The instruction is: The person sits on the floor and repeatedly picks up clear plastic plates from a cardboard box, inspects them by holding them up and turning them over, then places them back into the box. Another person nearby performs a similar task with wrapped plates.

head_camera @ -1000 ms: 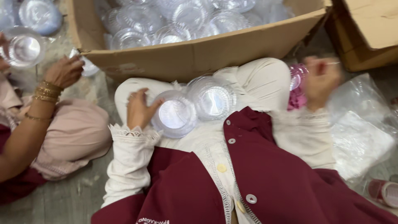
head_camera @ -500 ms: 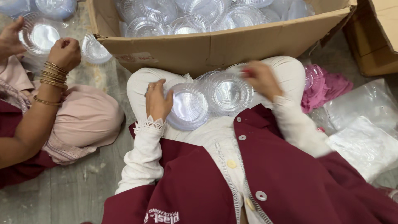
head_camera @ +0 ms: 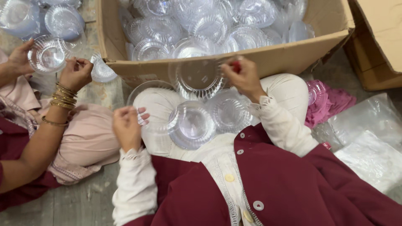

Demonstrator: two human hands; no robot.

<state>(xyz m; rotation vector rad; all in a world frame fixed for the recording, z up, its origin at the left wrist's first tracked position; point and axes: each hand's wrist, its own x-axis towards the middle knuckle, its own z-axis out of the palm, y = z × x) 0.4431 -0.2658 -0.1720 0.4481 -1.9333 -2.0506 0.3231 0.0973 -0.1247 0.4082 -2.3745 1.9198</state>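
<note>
My right hand (head_camera: 246,78) pinches the rim of a clear ribbed plastic bowl (head_camera: 196,78) and holds it up in front of the cardboard box (head_camera: 268,58). My left hand (head_camera: 127,127) grips the edge of a clear round lid (head_camera: 155,109) over my left knee. Two more clear bowls (head_camera: 191,126) (head_camera: 230,111) rest side by side on my lap, between my hands. The box holds several clear bowls (head_camera: 201,25).
At the left a co-worker's hands (head_camera: 75,73) hold a clear bowl (head_camera: 47,54), with more bowls (head_camera: 63,21) on the floor behind. A pink cloth (head_camera: 335,104) and clear plastic bags (head_camera: 368,138) lie at the right. A second cardboard box (head_camera: 377,42) stands at the far right.
My right hand has risen from the lap bowls, lifting a clear bowl toward the box. My left hand has slid left off the lap bowl and now holds a clear lid.
</note>
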